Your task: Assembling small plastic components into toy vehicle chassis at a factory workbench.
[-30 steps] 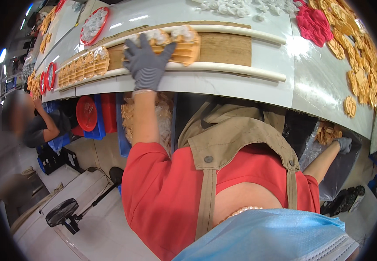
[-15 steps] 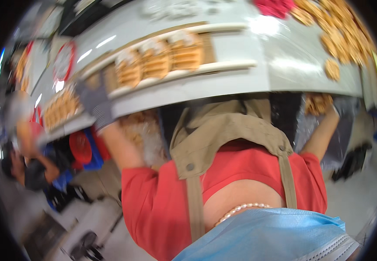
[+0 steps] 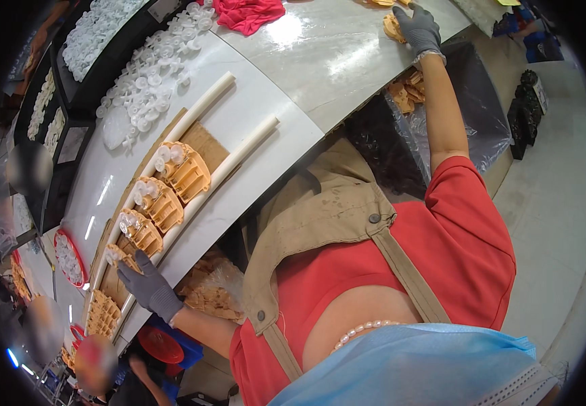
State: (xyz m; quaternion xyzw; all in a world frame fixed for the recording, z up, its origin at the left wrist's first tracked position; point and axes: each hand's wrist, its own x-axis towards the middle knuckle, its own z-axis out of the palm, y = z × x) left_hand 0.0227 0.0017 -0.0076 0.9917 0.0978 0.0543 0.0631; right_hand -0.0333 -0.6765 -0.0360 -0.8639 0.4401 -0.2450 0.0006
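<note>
My left hand (image 3: 149, 289), in a grey glove, has its fingers closed around an orange plastic part (image 3: 122, 258) between two white rails (image 3: 245, 142). Further up this track stand more orange ribbed parts (image 3: 186, 174), clear plastic pieces (image 3: 169, 157) sitting on them. At the far right, my right hand (image 3: 420, 30), also gloved in grey, reaches over the grey tabletop with its fingers stretched out and apart. Right beside those fingers lies another orange part (image 3: 392, 28); the edge of the view cuts off what is beyond.
Clear plastic pieces (image 3: 147, 91) are heaped behind the track, near black bins (image 3: 69, 108). A pink cloth (image 3: 249, 13) lies at the back. Below the table edge are a bag-lined bin (image 3: 465, 115) and a bag of orange pieces (image 3: 212, 291). Another person's arm (image 3: 147, 379) shows lower left.
The view has turned, and the blur is gone. My right hand has moved from the lined bin below the table to the orange part on top. My left hand stays at the track.
</note>
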